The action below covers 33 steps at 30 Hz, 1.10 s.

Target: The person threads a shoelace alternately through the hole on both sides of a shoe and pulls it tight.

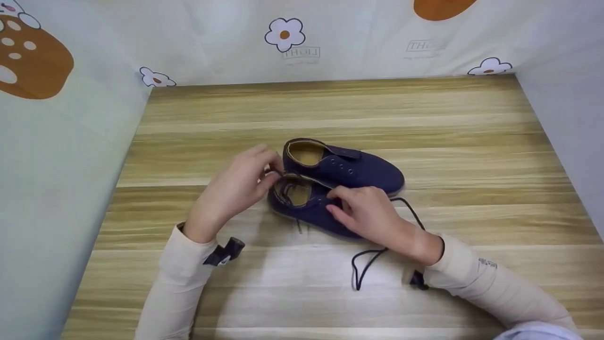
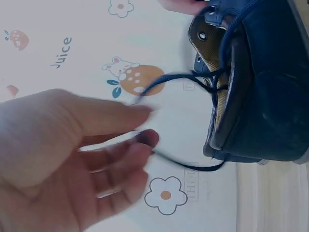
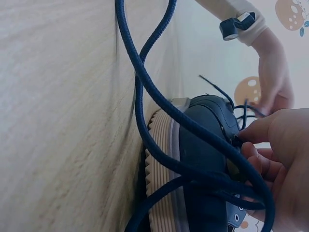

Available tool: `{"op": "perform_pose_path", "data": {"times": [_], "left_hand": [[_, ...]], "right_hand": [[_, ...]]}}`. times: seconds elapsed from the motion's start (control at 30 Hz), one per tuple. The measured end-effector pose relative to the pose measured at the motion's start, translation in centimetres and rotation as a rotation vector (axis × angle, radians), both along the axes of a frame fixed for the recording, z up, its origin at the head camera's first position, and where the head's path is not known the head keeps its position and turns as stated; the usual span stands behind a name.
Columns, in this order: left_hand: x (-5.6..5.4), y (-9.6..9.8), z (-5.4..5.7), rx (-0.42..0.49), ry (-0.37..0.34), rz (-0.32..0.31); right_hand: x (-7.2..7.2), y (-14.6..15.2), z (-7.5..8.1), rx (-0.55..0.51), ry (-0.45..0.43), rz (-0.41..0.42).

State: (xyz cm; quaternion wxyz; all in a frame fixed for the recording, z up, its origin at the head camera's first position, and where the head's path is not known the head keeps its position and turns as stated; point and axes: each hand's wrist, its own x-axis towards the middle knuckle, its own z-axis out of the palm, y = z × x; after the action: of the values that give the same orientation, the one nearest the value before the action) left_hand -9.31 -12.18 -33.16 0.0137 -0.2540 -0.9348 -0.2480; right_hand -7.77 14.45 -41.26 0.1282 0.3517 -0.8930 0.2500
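Observation:
Two navy lace-up shoes lie side by side with toes to the right. My left hand (image 1: 236,189) is at the heel of the nearer shoe (image 1: 311,213), pinching a dark shoelace (image 2: 176,76) that runs into the shoe opening. Over the front of that same shoe, my right hand (image 1: 373,212) has thumb and finger closed on the eyelet flap, as the right wrist view shows. A long loop of lace (image 3: 169,113) trails past the sole in that view. The farther shoe (image 1: 377,174) shows bare eyelets and an empty opening.
The shoes rest on a wood-grain surface (image 1: 264,302). Pale printed sheeting (image 1: 226,47) with flowers and fruit stands up behind it and along both sides. A loose lace loop (image 1: 358,271) lies in front of the right hand.

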Motion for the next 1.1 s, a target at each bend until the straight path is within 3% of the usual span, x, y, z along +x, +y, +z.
{"op": "perform_pose_path", "data": {"times": [0.17, 0.27, 0.37, 0.5, 0.67, 0.8, 1.1], "left_hand": [[-0.1, 0.4, 0.5, 0.261, 0.074, 0.104], [0.0, 0.6, 0.6, 0.33, 0.154, 0.118], [0.2, 0.7, 0.4, 0.262, 0.194, 0.064], [0.4, 1.4, 0.0, 0.148, 0.14, -0.04], [0.4, 2.5, -0.8, 0.063, 0.048, -0.074], [0.3, 3.2, -1.6, -0.007, 0.021, -0.093], [0.1, 3.8, -2.5, 0.079, -0.022, -0.121]], "right_hand": [[0.0, -0.1, 0.0, -0.005, 0.002, -0.005], [0.1, -0.1, 0.0, -0.002, -0.002, -0.009], [0.0, -0.1, 0.1, -0.001, -0.002, -0.008], [-0.1, 0.0, 0.3, -0.049, 0.006, -0.008], [-0.4, 0.2, 0.7, -0.113, 0.03, -0.057], [-0.7, 0.2, 0.8, -0.113, 0.037, -0.087], [-1.0, 0.1, 0.7, -0.132, 0.012, -0.052]]}}
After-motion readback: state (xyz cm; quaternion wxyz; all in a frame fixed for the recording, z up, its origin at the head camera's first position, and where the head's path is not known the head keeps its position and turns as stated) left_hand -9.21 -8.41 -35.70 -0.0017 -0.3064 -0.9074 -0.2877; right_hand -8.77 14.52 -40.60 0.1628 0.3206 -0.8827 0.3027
